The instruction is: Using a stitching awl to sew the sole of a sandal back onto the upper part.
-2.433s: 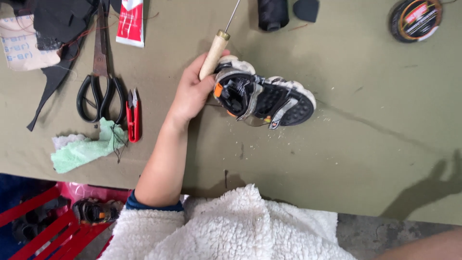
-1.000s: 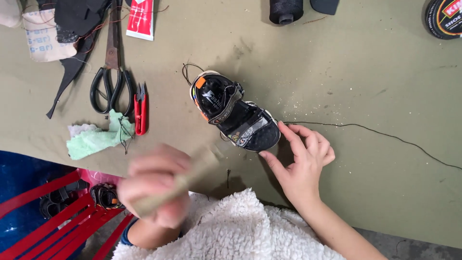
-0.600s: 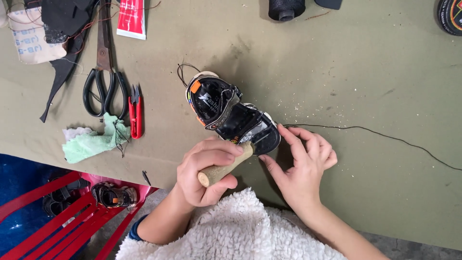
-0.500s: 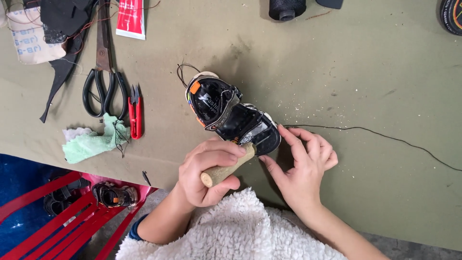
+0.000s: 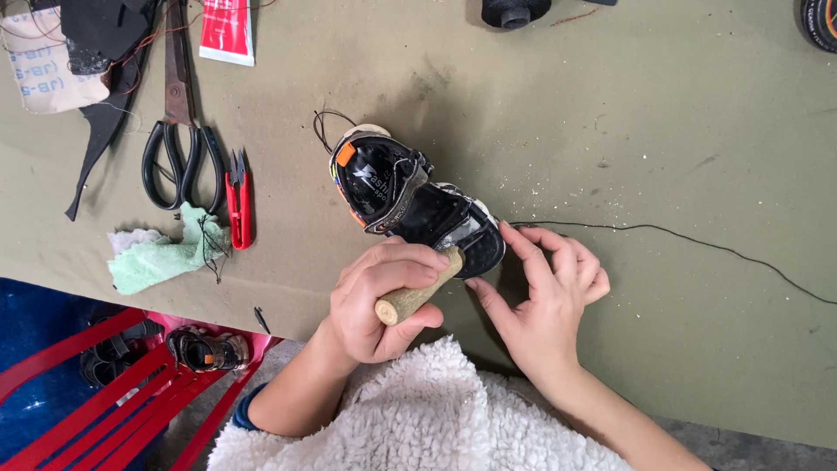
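Observation:
A small black sandal (image 5: 410, 202) with orange accents lies on the olive table. My left hand (image 5: 384, 296) grips a wooden-handled awl (image 5: 417, 292), its tip pressed against the sandal's near end. My right hand (image 5: 540, 296) rests just right of that end, forefinger and thumb touching the sole edge. A thin black thread (image 5: 680, 240) runs from my right fingers off to the right across the table.
Large black scissors (image 5: 179, 131), red thread snips (image 5: 238, 196) and a green cloth (image 5: 161, 253) lie at the left. Black scraps and a red packet (image 5: 228, 30) sit at the top left, a black spool (image 5: 514, 10) at the top. A red rack (image 5: 131, 384) with another sandal stands below the table edge.
My left hand left the sandal, dropped toward my lap with the awl, then came back up to the sandal's near end. My right hand came in and holds that end. The sandal has turned.

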